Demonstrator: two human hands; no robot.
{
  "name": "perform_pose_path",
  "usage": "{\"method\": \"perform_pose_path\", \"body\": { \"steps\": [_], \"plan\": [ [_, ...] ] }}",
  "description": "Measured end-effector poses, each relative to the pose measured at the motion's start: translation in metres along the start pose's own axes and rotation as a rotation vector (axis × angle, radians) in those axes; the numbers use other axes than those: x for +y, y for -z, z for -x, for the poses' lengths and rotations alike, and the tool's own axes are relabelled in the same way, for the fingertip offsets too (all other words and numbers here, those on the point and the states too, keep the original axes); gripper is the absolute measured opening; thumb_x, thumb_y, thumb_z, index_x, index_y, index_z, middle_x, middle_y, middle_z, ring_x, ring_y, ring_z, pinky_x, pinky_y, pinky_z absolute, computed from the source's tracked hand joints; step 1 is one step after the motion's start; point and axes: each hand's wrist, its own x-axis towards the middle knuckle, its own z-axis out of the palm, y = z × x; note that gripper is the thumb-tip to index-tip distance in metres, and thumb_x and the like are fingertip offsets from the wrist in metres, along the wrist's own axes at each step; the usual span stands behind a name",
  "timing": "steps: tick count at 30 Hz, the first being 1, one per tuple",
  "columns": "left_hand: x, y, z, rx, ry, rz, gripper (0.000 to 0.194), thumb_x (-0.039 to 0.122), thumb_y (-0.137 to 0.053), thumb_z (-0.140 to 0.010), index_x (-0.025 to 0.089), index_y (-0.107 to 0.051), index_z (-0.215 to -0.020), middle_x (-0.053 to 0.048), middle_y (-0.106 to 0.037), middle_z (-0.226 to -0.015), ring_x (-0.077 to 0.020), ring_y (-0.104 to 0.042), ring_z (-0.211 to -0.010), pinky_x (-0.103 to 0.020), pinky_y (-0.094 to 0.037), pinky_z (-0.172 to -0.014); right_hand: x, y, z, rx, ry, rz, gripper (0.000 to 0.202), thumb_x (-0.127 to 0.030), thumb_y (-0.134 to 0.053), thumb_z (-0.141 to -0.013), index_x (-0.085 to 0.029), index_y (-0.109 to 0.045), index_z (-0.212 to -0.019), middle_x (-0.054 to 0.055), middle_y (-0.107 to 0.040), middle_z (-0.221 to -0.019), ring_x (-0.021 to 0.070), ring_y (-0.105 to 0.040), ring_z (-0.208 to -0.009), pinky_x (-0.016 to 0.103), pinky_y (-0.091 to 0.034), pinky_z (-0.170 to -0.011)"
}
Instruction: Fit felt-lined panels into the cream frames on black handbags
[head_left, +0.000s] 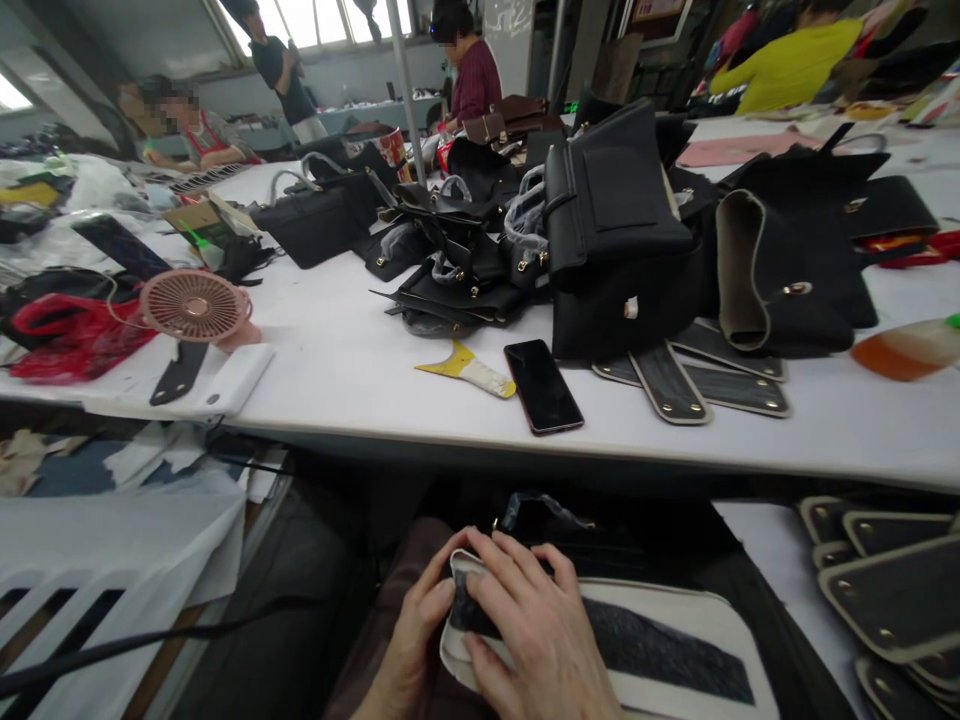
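A long off-white panel [675,615] with a dark strip along its middle lies over my lap at the bottom centre. My left hand [424,620] holds its left end, thumb and fingers closed on the edge. My right hand [529,620] lies flat over the same end, its fingers spread across the panel and dark strip. Just behind the panel, a dark bag with a plastic-wrapped handle [544,510] is partly hidden in shadow.
On the white table [337,390] are a phone [543,386], a yellow-white tool [469,370], black bags [615,230], a pink fan [196,305] and an orange bottle [904,350]. Dark riveted pieces [892,590] lie at right. Several people are behind the table.
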Motion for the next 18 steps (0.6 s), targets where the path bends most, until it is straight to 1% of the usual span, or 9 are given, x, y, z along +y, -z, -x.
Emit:
{"method": "perform_pose_path", "body": {
  "steps": [3, 7, 9, 11, 13, 14, 15, 16, 18],
  "plan": [
    [0.0, 0.0, -0.003, 0.045, -0.002, -0.085, 0.047, 0.041, -0.07, -0.077, 0.023, -0.066, -0.121, -0.009, -0.059, -0.135, -0.0359, -0.044, -0.132, -0.047, -0.036, -0.11, 0.001, -0.001, 0.001, 0.016, 0.005, -0.001, 0.032, -0.036, -0.059, -0.087, -0.03, -0.057, -0.118, -0.001, -0.039, -0.151, 0.0291, -0.042, -0.133, 0.045, -0.022, -0.102],
    [-0.003, 0.005, -0.009, 0.054, -0.09, -0.245, 0.047, 0.046, -0.066, -0.079, 0.024, -0.066, -0.121, -0.008, -0.059, -0.135, -0.0339, -0.044, -0.132, -0.044, -0.034, -0.112, -0.009, 0.006, -0.003, -0.033, -0.088, -0.095, 0.033, -0.026, -0.06, -0.083, -0.028, -0.059, -0.116, 0.0, -0.041, -0.15, 0.0299, -0.039, -0.135, 0.05, -0.021, -0.106],
    [-0.006, 0.01, -0.012, 0.015, -0.123, -0.318, 0.046, 0.046, -0.065, -0.08, 0.024, -0.066, -0.121, -0.007, -0.061, -0.134, -0.0331, -0.046, -0.13, -0.043, -0.032, -0.113, -0.019, 0.014, -0.006, -0.02, -0.155, -0.206, 0.037, -0.018, -0.059, -0.078, -0.027, -0.06, -0.114, 0.001, -0.045, -0.147, 0.0288, -0.037, -0.136, 0.052, -0.019, -0.109],
    [-0.008, 0.016, -0.015, -0.008, -0.116, -0.336, 0.047, 0.047, -0.066, -0.079, 0.025, -0.067, -0.121, -0.006, -0.062, -0.131, -0.0338, -0.048, -0.129, -0.044, -0.032, -0.113, -0.03, 0.025, -0.007, 0.045, -0.21, -0.446, 0.04, -0.01, -0.058, -0.071, -0.026, -0.059, -0.108, 0.003, -0.053, -0.141, 0.0257, -0.042, -0.133, 0.05, -0.023, -0.11],
    [-0.01, 0.019, -0.017, -0.004, -0.086, -0.313, 0.051, 0.05, -0.068, -0.076, 0.025, -0.066, -0.12, -0.007, -0.062, -0.131, -0.0369, -0.048, -0.128, -0.049, -0.033, -0.112, -0.034, 0.037, -0.004, 0.18, -0.233, -0.825, 0.035, -0.009, -0.058, -0.069, -0.024, -0.056, -0.1, 0.005, -0.059, -0.134, 0.0229, -0.049, -0.128, 0.044, -0.032, -0.108],
    [-0.01, 0.021, -0.018, 0.004, -0.071, -0.308, 0.054, 0.052, -0.068, -0.074, 0.025, -0.066, -0.121, -0.007, -0.061, -0.133, -0.0384, -0.048, -0.128, -0.051, -0.032, -0.112, -0.031, 0.044, -0.001, 0.292, -0.231, -0.996, 0.03, -0.011, -0.059, -0.071, -0.024, -0.055, -0.098, 0.006, -0.061, -0.131, 0.0221, -0.051, -0.126, 0.042, -0.035, -0.107],
    [-0.009, 0.022, -0.019, 0.008, -0.063, -0.315, 0.058, 0.055, -0.068, -0.073, 0.025, -0.065, -0.122, -0.007, -0.059, -0.135, -0.0396, -0.045, -0.13, -0.053, -0.031, -0.112, -0.022, 0.05, 0.004, 0.434, -0.226, -1.111, 0.026, -0.015, -0.06, -0.074, -0.024, -0.055, -0.098, 0.007, -0.062, -0.129, 0.0216, -0.053, -0.124, 0.04, -0.037, -0.106],
    [-0.008, 0.023, -0.021, 0.01, -0.061, -0.337, 0.061, 0.058, -0.068, -0.072, 0.026, -0.063, -0.123, -0.006, -0.057, -0.137, -0.0399, -0.043, -0.131, -0.053, -0.03, -0.112, -0.009, 0.056, 0.013, 0.606, -0.23, -1.149, 0.022, -0.02, -0.062, -0.078, -0.023, -0.056, -0.099, 0.007, -0.062, -0.128, 0.0216, -0.053, -0.124, 0.04, -0.037, -0.106],
    [-0.005, 0.027, -0.026, -0.012, -0.06, -0.408, 0.065, 0.061, -0.065, -0.073, 0.029, -0.058, -0.129, -0.005, -0.054, -0.141, -0.0395, -0.04, -0.134, -0.053, -0.028, -0.113, 0.028, 0.064, 0.038, 0.952, -0.324, -1.041, 0.024, -0.032, -0.065, -0.082, -0.022, -0.057, -0.103, 0.008, -0.063, -0.126, 0.0217, -0.053, -0.122, 0.04, -0.033, -0.108]
  ]
}}
